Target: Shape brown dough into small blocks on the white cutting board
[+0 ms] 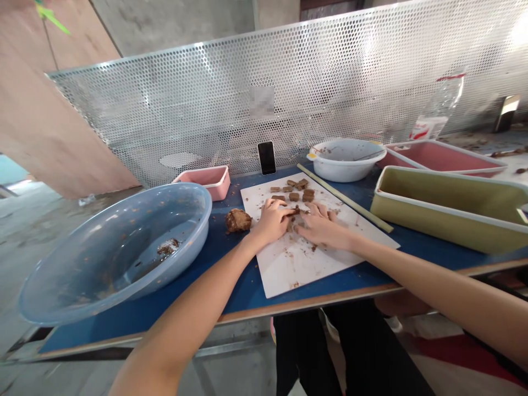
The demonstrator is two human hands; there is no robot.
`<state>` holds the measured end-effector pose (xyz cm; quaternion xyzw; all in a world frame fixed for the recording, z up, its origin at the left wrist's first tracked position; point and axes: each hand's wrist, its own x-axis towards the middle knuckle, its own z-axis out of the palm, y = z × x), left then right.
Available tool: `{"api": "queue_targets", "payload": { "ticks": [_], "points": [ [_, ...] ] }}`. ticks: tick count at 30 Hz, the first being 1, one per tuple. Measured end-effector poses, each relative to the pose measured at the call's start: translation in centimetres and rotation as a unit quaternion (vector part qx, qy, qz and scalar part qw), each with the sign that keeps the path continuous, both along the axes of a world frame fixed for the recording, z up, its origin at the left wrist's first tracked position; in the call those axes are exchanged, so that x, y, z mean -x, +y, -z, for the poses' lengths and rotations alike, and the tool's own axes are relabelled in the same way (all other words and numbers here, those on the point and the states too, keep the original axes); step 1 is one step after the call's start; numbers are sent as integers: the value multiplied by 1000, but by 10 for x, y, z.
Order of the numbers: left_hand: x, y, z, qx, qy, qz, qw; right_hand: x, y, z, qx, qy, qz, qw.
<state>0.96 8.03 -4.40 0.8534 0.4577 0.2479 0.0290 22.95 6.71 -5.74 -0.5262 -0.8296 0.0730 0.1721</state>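
Both hands rest on a white board [297,264] lying on the blue table [247,291]. My left hand [273,219] has its fingers curled down over a small brown piece of dough-like stuff [295,210]. My right hand [320,225] lies beside it, fingers pressed down on the same brown bit between the two hands. Beyond the hands, several small brown blocks [296,192] lie in a group on the board. A brown lump [238,220] sits on the table just left of the board.
A big blue basin [82,280] with brown smears stands at the left. A pink tray [206,180], a phone [267,157], a white bowl [345,159], a long pale stick [344,198], an olive tray [449,212] and a red tray [441,157] ring the board. Perforated metal screen behind.
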Motion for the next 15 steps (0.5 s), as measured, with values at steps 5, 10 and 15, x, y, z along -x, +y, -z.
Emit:
{"api": "queue_targets", "payload": {
  "ticks": [5, 10, 15],
  "points": [
    [0, 0, 1, -8, -6, -1, 1000, 5, -12, -17, 70, -20, 24, 997],
    [0, 0, -1, -32, -20, -10, 999, 5, -21, -27, 81, -24, 12, 996],
    [-1, 0, -2, -29, -9, 4, 1000, 5, -24, -29, 87, -17, 11, 996]
  ]
}}
